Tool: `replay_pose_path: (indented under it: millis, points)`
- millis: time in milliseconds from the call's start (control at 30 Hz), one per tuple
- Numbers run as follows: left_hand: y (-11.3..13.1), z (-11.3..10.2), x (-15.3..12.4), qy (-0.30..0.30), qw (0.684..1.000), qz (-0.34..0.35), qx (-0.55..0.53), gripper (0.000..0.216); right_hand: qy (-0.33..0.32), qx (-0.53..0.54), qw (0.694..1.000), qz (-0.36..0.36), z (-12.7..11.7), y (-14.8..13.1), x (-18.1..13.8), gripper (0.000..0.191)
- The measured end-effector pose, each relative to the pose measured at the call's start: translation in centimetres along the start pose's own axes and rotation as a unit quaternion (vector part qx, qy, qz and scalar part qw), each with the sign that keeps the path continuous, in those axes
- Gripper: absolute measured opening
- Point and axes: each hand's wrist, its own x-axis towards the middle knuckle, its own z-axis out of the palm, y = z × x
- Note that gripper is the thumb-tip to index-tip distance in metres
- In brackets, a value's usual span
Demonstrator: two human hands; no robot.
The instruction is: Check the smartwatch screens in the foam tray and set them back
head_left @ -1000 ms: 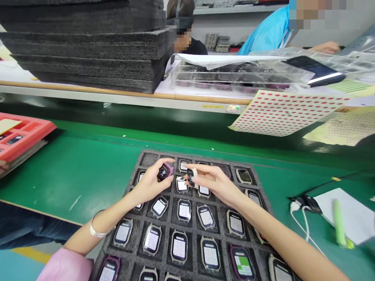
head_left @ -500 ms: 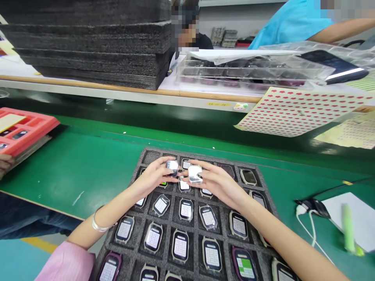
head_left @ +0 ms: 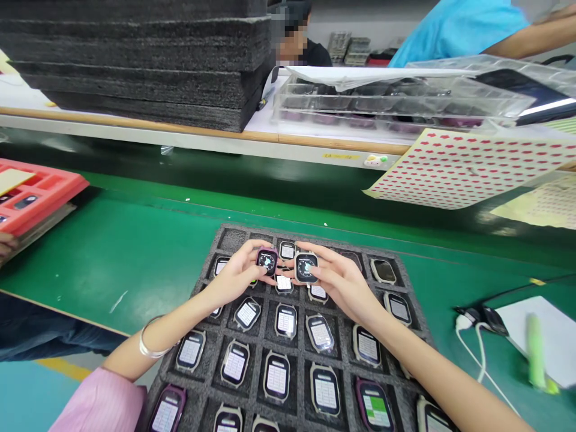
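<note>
Over one tray (head_left: 231, 240), two hands (head_left: 234, 281) (head_left: 342, 283), two watches (head_left: 267, 261) (head_left: 306, 267)

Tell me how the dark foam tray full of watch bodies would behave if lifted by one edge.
The foam tray looks soft and porous, so it would probably sag. Its watch bodies lie in open pockets, some tilted, and might slide out if it tilts.

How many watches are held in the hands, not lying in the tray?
2: a purple watch in the left hand, a pale watch in the right hand, both above the foam tray. None seems hidden.
</note>
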Motion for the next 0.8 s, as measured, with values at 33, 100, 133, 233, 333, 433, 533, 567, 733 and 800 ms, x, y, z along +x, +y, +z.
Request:
replay_pose_path:
  millis: [33, 100, 133, 233, 333, 433, 533, 567, 733, 800]
  points:
    - [0.0, 0.0, 0.0, -0.003, 1.000, 0.003, 0.006, 0.034, -0.001, -0.006, 1.000, -0.004, 0.0, 0.1, 0.0, 0.045]
    - [0.0, 0.0, 0.0, -0.006, 1.000, 0.009, 0.014, 0.033, -0.003, -0.020, 1.000, -0.010, -0.1, 0.3, 0.0, 0.045]
    - [0.0, 0.0, 0.0, -0.009, 1.000, 0.012, 0.016, 0.033, -0.003, -0.027, 1.000, -0.013, -0.1, 0.4, 0.0, 0.045]
    - [-0.3, -0.2, 0.1, -0.020, 0.999, 0.020, 0.017, 0.032, 0.003, -0.052, 0.999, -0.016, 0.0, 0.5, 0.0, 0.047]
    - [-0.5, -0.4, 0.1, -0.027, 0.999, 0.031, 0.020, 0.032, 0.001, -0.078, 0.997, -0.019, 0.2, 0.3, -0.2, 0.049]
    - [-0.3, -0.6, 0.1, -0.018, 0.999, 0.039, 0.021, 0.033, -0.041, -0.089, 0.995, -0.016, 0.4, 0.1, -0.4, 0.064]
    - [0.4, -1.1, -0.1, 0.003, 0.999, 0.045, 0.013, 0.033, -0.078, -0.101, 0.992, -0.010, 0.1, 0.3, -0.1, 0.074]
    - [0.7, -1.3, -0.3, 0.009, 0.999, 0.045, 0.011, 0.033, -0.084, -0.119, 0.989, -0.010, -0.1, 0.4, 0.2, 0.071]
    - [2.0, -2.5, -1.1, 0.017, 0.999, 0.035, -0.001, 0.030, -0.065, -0.412, 0.903, -0.099, -1.0, 0.8, 4.5, 0.047]
    - [2.2, -2.8, -1.3, 0.015, 0.999, 0.039, -0.005, 0.030, -0.062, -0.542, 0.821, -0.167, -0.8, 1.0, 6.6, 0.040]
